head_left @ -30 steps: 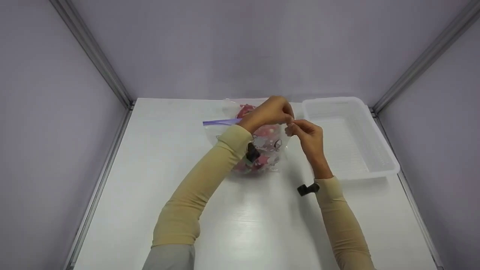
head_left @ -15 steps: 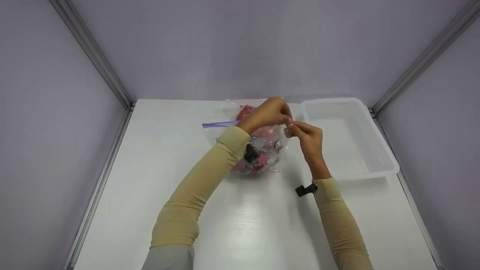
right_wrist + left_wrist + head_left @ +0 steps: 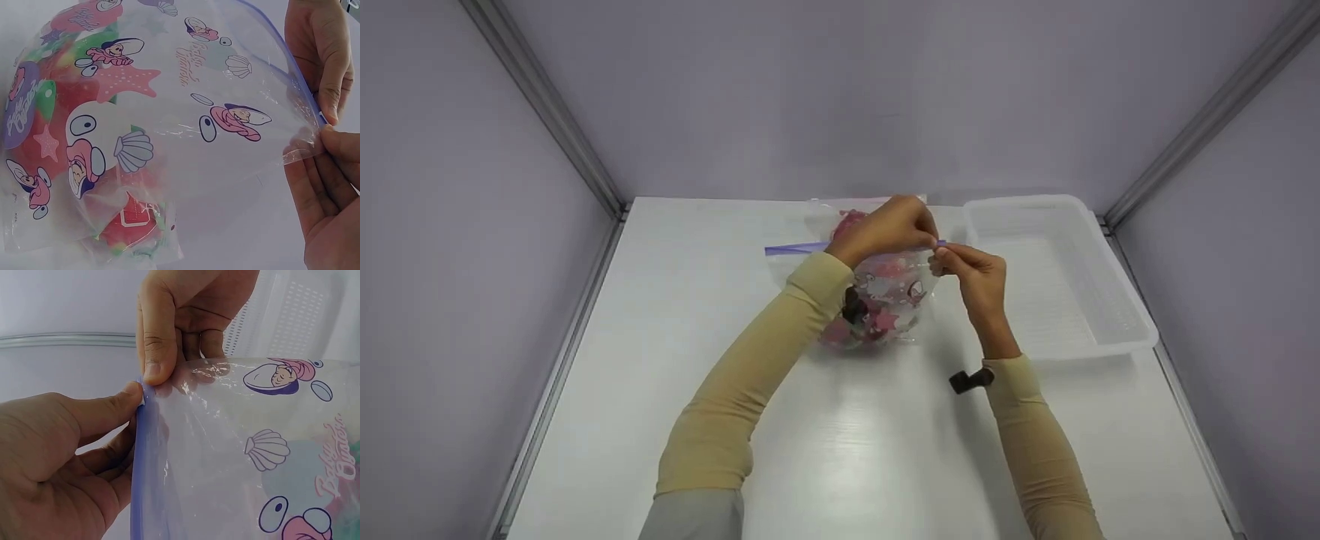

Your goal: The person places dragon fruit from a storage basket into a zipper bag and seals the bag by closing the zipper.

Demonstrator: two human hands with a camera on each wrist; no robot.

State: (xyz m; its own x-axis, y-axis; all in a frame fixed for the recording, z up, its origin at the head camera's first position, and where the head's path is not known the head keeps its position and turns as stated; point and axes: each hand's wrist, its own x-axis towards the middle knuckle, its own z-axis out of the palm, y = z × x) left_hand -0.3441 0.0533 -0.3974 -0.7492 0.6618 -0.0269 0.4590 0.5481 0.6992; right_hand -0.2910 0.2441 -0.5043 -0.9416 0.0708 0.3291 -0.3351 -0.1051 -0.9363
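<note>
A clear zip bag (image 3: 885, 289), printed with pink and purple shells and cartoon figures, stands near the back of the table, red and green contents showing through. Its purple zip strip (image 3: 143, 467) runs along the opening. My left hand (image 3: 889, 225) pinches that strip near its right end, thumb tip at a small white slider (image 3: 142, 401). Right beside it, my right hand (image 3: 979, 277) holds the bag's corner between thumb and fingers. In the right wrist view, both thumb tips nearly meet at the strip. My left forearm hides part of the bag in the head view.
A white plastic basket (image 3: 1117, 300) stands to the right, just beyond my right hand. A red item in clear plastic (image 3: 851, 221) lies behind the bag. A red and green packet (image 3: 138, 222) shows at the bag's lower side. Grey walls enclose the table (image 3: 697, 277).
My left hand has slid slightly left along the zip strip, so a short purple piece now shows between the hands. My right hand has stayed almost still at the corner.
</note>
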